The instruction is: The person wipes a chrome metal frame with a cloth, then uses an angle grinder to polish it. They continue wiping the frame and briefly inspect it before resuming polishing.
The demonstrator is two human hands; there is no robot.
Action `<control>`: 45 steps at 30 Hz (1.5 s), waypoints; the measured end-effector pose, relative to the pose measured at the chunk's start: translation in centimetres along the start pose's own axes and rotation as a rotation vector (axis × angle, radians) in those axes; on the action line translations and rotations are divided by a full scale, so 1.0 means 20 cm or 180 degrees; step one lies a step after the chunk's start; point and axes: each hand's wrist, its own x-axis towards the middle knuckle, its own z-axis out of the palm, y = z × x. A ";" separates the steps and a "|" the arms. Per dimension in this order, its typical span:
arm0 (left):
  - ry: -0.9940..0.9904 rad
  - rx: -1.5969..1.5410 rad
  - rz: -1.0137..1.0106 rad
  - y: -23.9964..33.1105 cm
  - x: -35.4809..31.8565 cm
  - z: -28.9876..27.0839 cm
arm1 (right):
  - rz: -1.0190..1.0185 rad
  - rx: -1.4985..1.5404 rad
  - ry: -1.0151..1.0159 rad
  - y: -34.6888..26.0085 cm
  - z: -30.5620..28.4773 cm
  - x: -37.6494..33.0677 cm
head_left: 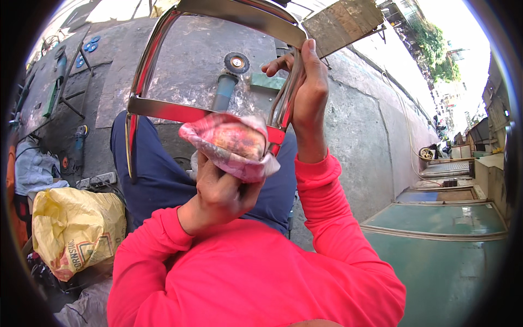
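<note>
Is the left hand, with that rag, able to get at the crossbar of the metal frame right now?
Probably yes. The left hand holds the pink rag right against the crossbar, nothing between them, while the right hand steadies the metal frame by its side tube.

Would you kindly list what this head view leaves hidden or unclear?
- Left hand: fingertips buried in the crumpled pink cloth.
- Shiny bent metal frame: top cut by the picture's edge; its lower right joint is behind the cloth.
- Blue-handled angle grinder: lower handle hidden behind the frame's crossbar.
- Right hand: palm faces away.
</note>
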 end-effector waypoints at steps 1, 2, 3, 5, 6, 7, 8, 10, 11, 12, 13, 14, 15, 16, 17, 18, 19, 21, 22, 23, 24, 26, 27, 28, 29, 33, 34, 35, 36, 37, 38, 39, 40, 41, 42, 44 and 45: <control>0.0052 0.0321 0.0285 0.00 0.05 0.02 | 0.0047 0.0139 0.0087 -0.01 0.01 -0.01; -0.0067 0.0543 0.0195 -0.01 0.10 0.02 | 0.0080 0.0392 0.0052 -0.01 0.02 -0.02; -0.0137 0.0566 0.0159 -0.01 0.14 0.03 | 0.0129 0.0664 0.0093 -0.02 0.03 -0.03; -0.0256 0.0365 0.0025 -0.02 0.22 0.08 | 0.0214 0.0912 0.0097 -0.03 0.04 -0.03; -0.0316 0.0270 -0.0035 -0.01 0.25 0.08 | 0.0187 0.0919 0.0089 -0.04 0.04 -0.04; -0.0425 0.0194 -0.0167 -0.01 0.27 0.09 | 0.0152 0.0927 0.0079 -0.05 0.05 -0.03; -0.0537 0.0127 -0.0278 0.00 0.29 0.09 | 0.0112 0.0965 0.0058 -0.05 0.05 -0.03; -0.0488 0.0233 -0.0410 0.01 0.32 0.09 | -0.0100 0.0672 -0.0015 -0.07 0.05 -0.03; -0.0498 0.0330 -0.0378 0.01 0.33 0.08 | -0.0199 0.0544 -0.0048 -0.08 0.05 -0.03; -0.0509 0.0436 -0.0386 0.01 0.34 0.08 | -0.0301 0.0418 -0.0078 -0.08 0.05 -0.03; -0.0672 0.0479 -0.0420 0.01 0.34 0.07 | -0.0406 0.0386 -0.0071 -0.09 0.05 -0.03; -0.0742 0.0462 -0.0209 0.00 0.35 0.07 | -0.0461 0.0297 -0.0011 -0.09 0.06 -0.03; -0.0730 0.0427 -0.0073 0.00 0.35 0.06 | -0.0576 0.0245 0.0004 -0.10 0.06 -0.04; -0.0749 0.0424 0.0107 0.00 0.35 0.06 | -0.0710 0.0192 0.0015 -0.10 0.07 -0.03; -0.0825 0.0445 0.0115 0.00 0.35 0.04 | -0.0318 0.0804 0.0013 -0.10 0.07 -0.03; -0.0956 0.0491 0.0129 0.01 0.35 0.03 | -0.0200 0.0747 0.0083 -0.10 0.07 -0.04; -0.1083 0.0536 0.0137 0.01 0.34 0.02 | -0.0180 0.0755 0.0090 -0.10 0.08 -0.04; -0.1184 0.0597 0.0333 0.02 0.33 0.01 | -0.0165 0.0775 0.0094 -0.10 0.08 -0.05; -0.1240 0.0621 0.0429 0.03 0.33 0.01 | -0.0140 0.0784 0.0098 -0.10 0.08 -0.05; -0.1213 0.0658 0.0451 0.03 0.32 0.01 | -0.0103 0.0792 0.0113 -0.10 0.07 -0.05; -0.1189 0.0690 0.0469 0.03 0.32 0.02 | -0.0055 0.0686 0.0166 -0.10 0.08 -0.06; -0.1078 0.0680 0.0446 0.03 0.32 0.04 | -0.0029 0.0499 0.0207 -0.11 0.08 -0.06; -0.1007 0.0635 0.0393 0.03 0.32 0.05 | -0.0059 0.0367 0.0269 -0.11 0.08 -0.06; -0.0932 0.0593 0.0339 0.03 0.32 0.06 | -0.0144 0.0273 0.0278 -0.11 0.08 -0.06; -0.0864 0.0649 0.0338 0.02 0.33 0.07 | -0.0303 0.0214 0.0362 -0.12 0.08 -0.06; -0.0747 0.0736 0.0247 0.01 0.36 0.08 | -0.0233 0.0318 0.0426 -0.13 0.10 -0.05; -0.0767 0.0737 0.0168 0.02 0.36 0.07 | -0.0228 0.0269 0.0390 -0.13 0.09 -0.05; -0.0831 0.0822 0.0373 0.03 0.35 0.07 | -0.0288 0.0218 0.0361 -0.13 0.09 -0.05; -0.0897 0.0917 0.0563 0.04 0.34 0.06 | -0.0204 0.0165 0.0327 -0.13 0.08 -0.04; -0.0975 0.1008 0.0738 0.06 0.33 0.05 | -0.0153 0.0118 0.0314 -0.12 0.08 -0.05; -0.1058 0.1097 0.0956 0.07 0.32 0.04 | -0.0083 0.0067 0.0293 -0.11 0.07 -0.06; -0.1273 0.0978 0.0801 0.07 0.32 0.02 | -0.0134 0.0136 0.0216 -0.09 0.06 -0.06; -0.1409 0.1018 0.0818 0.08 0.32 0.01 | -0.0185 -0.0032 0.0284 -0.08 0.07 -0.07; -0.1558 0.1070 0.0865 0.08 0.33 0.00 | -0.0393 -0.0139 0.0327 -0.06 0.07 -0.06; -0.1702 0.1125 0.0917 0.08 0.33 -0.01 | -0.0610 -0.0246 0.0369 -0.05 0.08 -0.06; -0.1780 0.1245 0.1306 0.06 0.34 -0.01 | -0.0752 -0.0442 0.0432 -0.02 0.08 -0.06; -0.1829 0.1308 0.1459 0.06 0.34 0.00 | -0.0782 -0.0486 0.0469 -0.02 0.08 -0.05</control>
